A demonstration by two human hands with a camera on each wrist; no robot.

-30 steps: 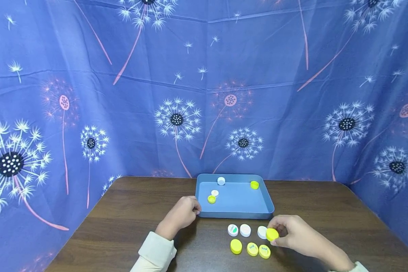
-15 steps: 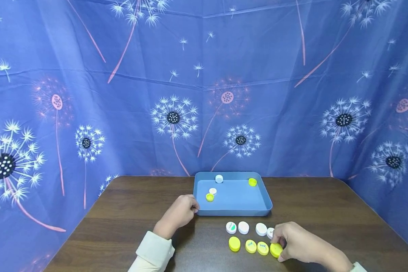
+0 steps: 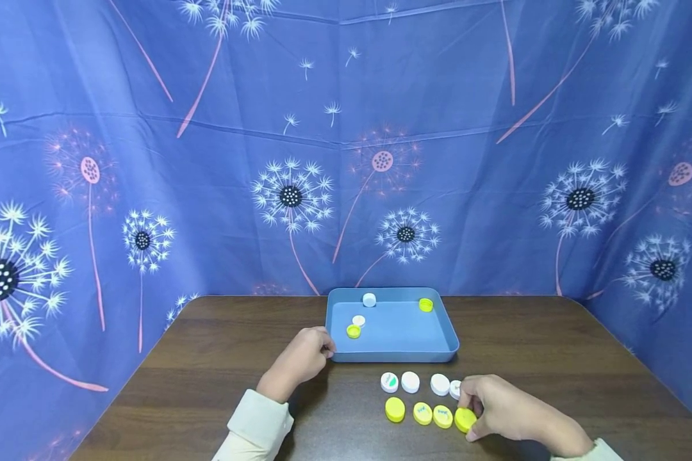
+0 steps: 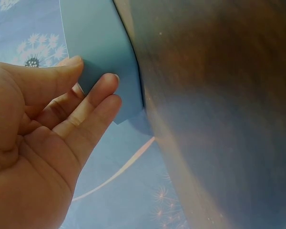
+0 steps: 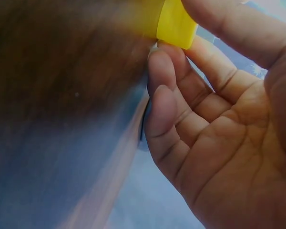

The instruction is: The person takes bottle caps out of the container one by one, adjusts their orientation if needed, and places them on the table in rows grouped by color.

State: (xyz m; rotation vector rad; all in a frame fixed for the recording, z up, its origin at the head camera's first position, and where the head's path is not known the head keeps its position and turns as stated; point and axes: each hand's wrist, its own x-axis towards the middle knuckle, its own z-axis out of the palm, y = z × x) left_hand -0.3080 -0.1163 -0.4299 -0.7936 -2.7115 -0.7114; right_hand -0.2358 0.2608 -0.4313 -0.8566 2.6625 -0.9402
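My right hand (image 3: 504,410) pinches a yellow bottle cap (image 3: 465,420) between thumb and fingers, at the right end of a row of yellow caps on the table. In the right wrist view that cap (image 5: 177,24) sits at the tabletop, its far part out of frame. Behind this row lies a row of white caps (image 3: 411,382); the rightmost white cap (image 3: 455,389) is partly hidden by my fingers. My left hand (image 3: 302,356) holds the near left corner of a blue tray (image 3: 392,356). Up close, its thumb and fingertips (image 4: 109,85) meet the tray's wall.
Inside the tray lie two white caps, one at the back (image 3: 369,299) and one at the left (image 3: 359,321), and two yellow caps, one at the left (image 3: 354,331) and one at the back right (image 3: 425,305). A blue dandelion-print cloth (image 3: 346,160) hangs behind the wooden table (image 3: 219,384).
My right hand has brought the yellow cap from beside the white row down to the end of the yellow row. The left hand stays at the tray corner. The head view has shifted slightly.
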